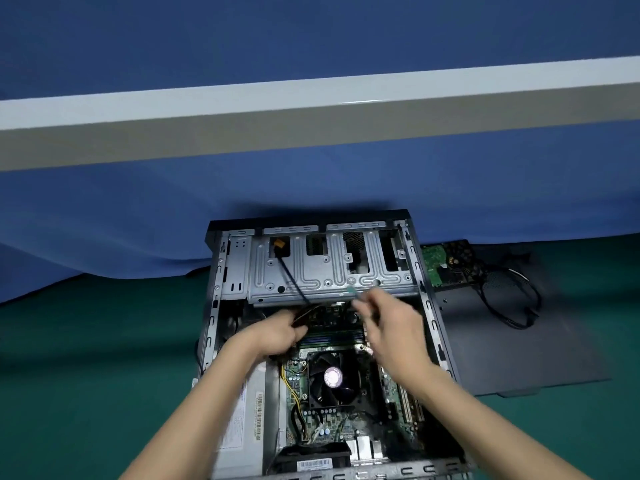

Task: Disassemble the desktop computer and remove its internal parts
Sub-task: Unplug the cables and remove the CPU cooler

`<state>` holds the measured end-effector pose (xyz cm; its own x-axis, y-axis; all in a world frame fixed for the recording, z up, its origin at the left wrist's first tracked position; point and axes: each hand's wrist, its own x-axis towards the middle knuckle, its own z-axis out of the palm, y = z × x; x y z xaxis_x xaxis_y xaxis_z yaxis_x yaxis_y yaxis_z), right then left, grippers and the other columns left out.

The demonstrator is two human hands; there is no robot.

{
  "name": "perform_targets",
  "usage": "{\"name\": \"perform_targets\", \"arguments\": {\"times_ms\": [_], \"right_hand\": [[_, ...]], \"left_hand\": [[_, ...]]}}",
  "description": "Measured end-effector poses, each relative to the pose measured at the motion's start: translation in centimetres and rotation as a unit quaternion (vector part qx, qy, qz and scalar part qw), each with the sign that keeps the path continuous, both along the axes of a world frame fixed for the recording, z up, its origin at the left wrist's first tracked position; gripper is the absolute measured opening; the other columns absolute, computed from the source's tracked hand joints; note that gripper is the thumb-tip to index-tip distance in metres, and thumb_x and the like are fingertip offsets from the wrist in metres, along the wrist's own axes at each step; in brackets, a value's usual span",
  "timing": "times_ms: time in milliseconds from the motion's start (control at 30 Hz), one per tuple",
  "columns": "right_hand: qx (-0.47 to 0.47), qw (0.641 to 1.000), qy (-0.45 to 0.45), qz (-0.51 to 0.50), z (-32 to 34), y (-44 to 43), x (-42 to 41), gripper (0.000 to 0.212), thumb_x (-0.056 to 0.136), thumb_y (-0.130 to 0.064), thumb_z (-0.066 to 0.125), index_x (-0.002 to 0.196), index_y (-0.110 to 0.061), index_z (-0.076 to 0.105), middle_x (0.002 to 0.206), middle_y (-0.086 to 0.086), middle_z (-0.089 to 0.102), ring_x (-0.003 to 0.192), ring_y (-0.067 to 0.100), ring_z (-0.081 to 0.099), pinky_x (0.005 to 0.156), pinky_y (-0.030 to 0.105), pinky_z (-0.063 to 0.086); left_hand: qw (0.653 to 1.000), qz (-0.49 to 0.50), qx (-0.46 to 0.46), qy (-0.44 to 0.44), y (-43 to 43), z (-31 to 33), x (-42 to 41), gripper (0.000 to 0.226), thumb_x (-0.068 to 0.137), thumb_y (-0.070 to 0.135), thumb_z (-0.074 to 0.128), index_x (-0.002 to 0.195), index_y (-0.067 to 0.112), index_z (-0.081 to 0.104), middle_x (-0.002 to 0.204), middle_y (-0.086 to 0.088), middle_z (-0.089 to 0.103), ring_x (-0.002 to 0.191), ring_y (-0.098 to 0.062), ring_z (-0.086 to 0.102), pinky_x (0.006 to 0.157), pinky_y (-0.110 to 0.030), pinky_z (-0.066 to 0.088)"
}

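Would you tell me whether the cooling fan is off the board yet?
No, the cooling fan sits on the circuit board inside the open case.

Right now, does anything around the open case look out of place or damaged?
Nothing looks damaged. A circuit-board part and loose black cables lie on the dark panel right of the case, as expected mid-teardown.

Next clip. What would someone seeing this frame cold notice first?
The open computer case lies at bottom centre on the green mat, with both hands reaching in below the metal drive cage: the left hand grips a cable bundle, the right hand is too blurred to read. The black CPU fan sits between the forearms. To the right, a removed hard drive and loose black cables lie on the dark side panel.
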<state>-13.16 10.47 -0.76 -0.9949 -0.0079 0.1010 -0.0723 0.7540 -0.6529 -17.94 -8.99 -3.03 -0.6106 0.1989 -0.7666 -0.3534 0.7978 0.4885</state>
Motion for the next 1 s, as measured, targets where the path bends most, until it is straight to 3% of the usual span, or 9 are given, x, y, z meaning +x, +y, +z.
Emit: {"name": "perform_targets", "arguments": {"times_ms": [133,267,333,433,500,600,733,867,1000], "right_hand": [[-0.159,0.975,-0.077,-0.134,1.9,1.3,-4.0,0.015,0.089,-0.02,0.066,0.079,-0.009,0.065,0.063,-0.001,0.065,0.056,0.013,0.06,0.055,0.028,0.046],[-0.264,0.922,-0.195,-0.205,2.0,1.0,-7.8,0.019,0.085,-0.007,0.07,0.072,0.002,0.06,0.034,-0.007,0.053,0.029,0.001,0.049,0.034,0.01,0.035],[-0.223,0.922,-0.229,-0.219,1.5,0.8,-8.9,0.019,0.083,-0.01,0.072,0.072,0.003,0.063,0.033,-0.007,0.052,0.026,0.001,0.047,0.03,0.009,0.03],[-0.079,0.945,-0.233,-0.213,0.5,0.6,-9.7,0.024,0.079,-0.019,0.074,0.062,-0.008,0.061,0.051,0.001,0.057,0.042,0.014,0.053,0.041,0.019,0.034],[-0.003,0.949,-0.226,-0.219,0.0,0.2,-9.8,0.021,0.081,-0.019,0.065,0.064,-0.013,0.054,0.064,0.005,0.057,0.055,0.022,0.052,0.046,0.022,0.032],[0.004,0.952,-0.202,-0.229,-0.2,-0.1,-9.9,0.015,0.083,-0.019,0.058,0.07,-0.013,0.052,0.071,0.005,0.056,0.064,0.026,0.052,0.051,0.024,0.032],[-0.065,0.954,-0.245,-0.157,0.2,1.1,-9.6,0.012,0.08,-0.01,0.063,0.068,-0.011,0.063,0.067,0.007,0.061,0.063,0.023,0.057,0.056,0.028,0.045],[-0.242,0.92,-0.288,-0.111,1.6,1.8,-8.7,0.009,0.088,-0.004,0.063,0.088,-0.007,0.072,0.051,0.0,0.058,0.037,0.005,0.049,0.036,0.016,0.036],[-0.267,0.927,-0.198,-0.172,2.5,2.8,-8.4,0.01,0.089,-0.01,0.064,0.093,-0.007,0.072,0.055,0.001,0.062,0.04,0.01,0.052,0.042,0.022,0.042]], "left_hand": [[0.978,-0.127,-0.121,0.113,1.7,2.5,1.0,0.04,0.097,0.039,0.046,0.123,0.009,0.049,0.124,-0.01,0.054,0.112,-0.025,0.052,0.09,-0.033,0.042],[0.938,-0.105,-0.13,0.304,4.8,5.1,1.9,0.041,0.085,0.053,0.056,0.092,0.013,0.065,0.083,0.001,0.067,0.082,-0.016,0.065,0.08,-0.036,0.051],[0.901,-0.099,-0.13,0.401,6.4,5.6,1.9,0.041,0.08,0.055,0.061,0.083,0.015,0.065,0.072,0.004,0.065,0.072,-0.015,0.064,0.072,-0.035,0.053],[0.844,-0.114,-0.137,0.506,8.5,4.8,1.2,0.047,0.076,0.047,0.072,0.108,0.015,0.061,0.099,-0.003,0.064,0.095,-0.022,0.059,0.081,-0.035,0.048],[0.853,-0.12,-0.113,0.496,9.3,3.6,0.5,0.067,0.077,0.038,0.073,0.133,0.013,0.045,0.128,-0.006,0.051,0.12,-0.025,0.045,0.102,-0.036,0.034],[0.869,-0.106,-0.088,0.475,9.8,2.5,-0.6,0.077,0.081,0.035,0.069,0.143,0.015,0.027,0.141,-0.005,0.042,0.132,-0.022,0.034,0.107,-0.033,0.023],[0.838,-0.158,-0.149,0.5,9.1,1.9,-0.3,0.061,0.088,0.044,0.058,0.138,0.019,0.033,0.14,-0.001,0.043,0.138,-0.017,0.024,0.107,-0.034,0.016],[0.826,-0.17,-0.182,0.506,7.9,1.4,0.3,0.049,0.093,0.05,0.046,0.129,0.017,0.048,0.145,-0.003,0.035,0.143,-0.018,0.014,0.111,-0.04,0.013],[0.818,-0.173,-0.158,0.525,6.3,2.3,0.8,0.05,0.086,0.052,0.055,0.121,0.018,0.059,0.146,-0.003,0.04,0.139,-0.021,0.029,0.106,-0.045,0.029]]}}
